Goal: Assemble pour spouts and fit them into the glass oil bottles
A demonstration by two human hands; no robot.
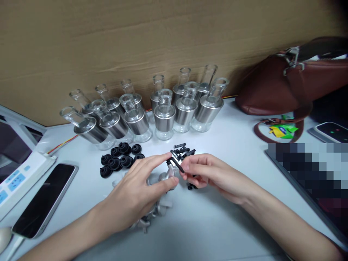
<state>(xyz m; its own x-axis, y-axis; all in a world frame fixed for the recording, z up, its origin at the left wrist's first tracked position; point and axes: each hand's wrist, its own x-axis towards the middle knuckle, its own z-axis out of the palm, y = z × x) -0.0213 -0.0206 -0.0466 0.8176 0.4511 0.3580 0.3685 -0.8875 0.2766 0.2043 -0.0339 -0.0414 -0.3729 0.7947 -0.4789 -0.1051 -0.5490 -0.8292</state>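
My left hand (pixel 133 192) has its thumb and index finger spaced around a small silver metal pour spout (pixel 170 171), which seems gripped between the two fingertips. My right hand (pixel 206 172) pinches a thin black plastic piece (pixel 177 165); its far end meets the top of the spout, though the exact contact is hard to see. More silver spouts (pixel 161 207) lie under my left hand, partly hidden. Just beyond my fingertips is a loose pile of black strips (pixel 181 148). Black ribbed stoppers (pixel 114 164) are grouped left of it.
Several glass bottles with steel sleeves (pixel 164 117) stand in rows before a cardboard wall (pixel 152 40). A phone (pixel 45 201) and a power strip (pixel 20 181) lie at left. At right are a brown bag (pixel 272 87), its strap, a green-yellow packet (pixel 284 130) and a dark blurred-out device (pixel 307 181).
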